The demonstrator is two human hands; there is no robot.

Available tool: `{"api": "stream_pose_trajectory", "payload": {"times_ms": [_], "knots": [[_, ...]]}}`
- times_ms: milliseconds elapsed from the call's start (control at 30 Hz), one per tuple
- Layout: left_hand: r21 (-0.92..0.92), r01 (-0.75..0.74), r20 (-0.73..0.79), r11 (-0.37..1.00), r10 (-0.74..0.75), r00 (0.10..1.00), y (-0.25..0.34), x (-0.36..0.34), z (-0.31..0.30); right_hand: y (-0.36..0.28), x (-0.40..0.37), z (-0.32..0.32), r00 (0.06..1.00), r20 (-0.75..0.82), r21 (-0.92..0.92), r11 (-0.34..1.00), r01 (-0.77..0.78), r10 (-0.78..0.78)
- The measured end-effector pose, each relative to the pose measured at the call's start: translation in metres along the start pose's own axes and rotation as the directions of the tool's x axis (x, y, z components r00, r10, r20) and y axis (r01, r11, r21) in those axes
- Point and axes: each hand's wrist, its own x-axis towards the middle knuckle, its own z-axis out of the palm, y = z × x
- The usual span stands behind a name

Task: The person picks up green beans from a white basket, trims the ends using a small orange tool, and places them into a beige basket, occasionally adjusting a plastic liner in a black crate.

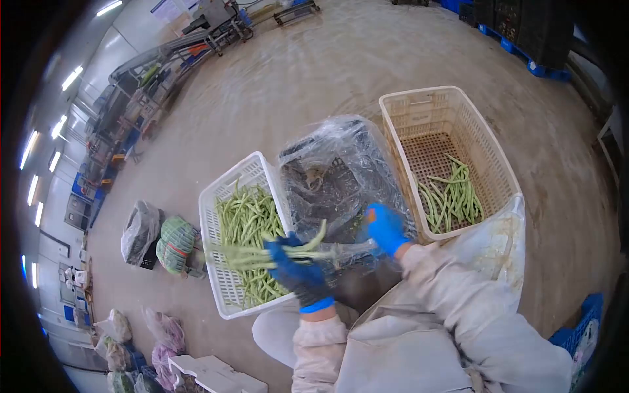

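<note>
My left hand [298, 275], in a blue and dark glove, is closed round a bundle of long green beans [252, 257]. The bean ends stick out on both sides of the fist. My right hand [386, 229], in a blue glove, is closed and blurred, with a bit of orange at its fingers. A pale, smeared blade, which looks like a knife [354, 250], reaches from it towards the bean ends. Below my left hand, a white crate [208, 229] holds many loose beans. Between the crates stands a dark bin lined with clear plastic [327, 190].
A beige crate [501, 170] on the right holds a smaller pile of beans [452, 196]. Left of the white crate lie a green net sack [175, 243] and a plastic bag [139, 229]. Conveyor machinery [177, 49] lines the far left; dark stacked crates [531, 29] stand back right.
</note>
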Motion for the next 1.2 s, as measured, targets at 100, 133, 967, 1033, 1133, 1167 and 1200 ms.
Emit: {"api": "stream_pose_trajectory", "payload": {"times_ms": [100,133,967,1033,1133,1167,1200], "knots": [[-0.01,-0.006,0.08,1.0,0.006,0.997,0.036,0.013,0.007,0.027,0.015,-0.028,0.999,-0.039,-0.083,0.996,0.014,-0.017],[-0.026,0.018,0.11,1.0,-0.015,0.994,0.039,0.014,0.011,0.013,0.014,-0.039,0.966,-0.134,-0.187,0.963,0.195,-0.221],[0.285,-0.125,0.357,0.95,0.015,0.934,-0.004,-0.034,0.014,-0.049,-0.022,0.016,0.963,0.268,0.38,0.921,-0.086,-0.02],[0.212,-0.143,0.321,0.967,0.069,0.945,0.009,-0.037,0.027,-0.021,-0.017,0.013,0.941,0.325,0.381,0.897,-0.222,0.094],[0.061,-0.027,0.254,0.998,0.011,0.967,0.008,-0.024,0.029,-0.026,-0.023,-0.011,0.975,0.171,0.196,0.975,0.106,-0.141],[0.026,-0.009,0.261,1.0,0.001,0.965,0.002,-0.015,0.022,-0.044,-0.025,-0.024,0.939,0.273,0.298,0.947,0.124,-0.209],[0.028,-0.007,0.265,1.0,-0.001,0.964,0.001,-0.013,0.02,-0.059,-0.027,-0.035,0.889,0.363,0.397,0.909,0.123,-0.279]]}}
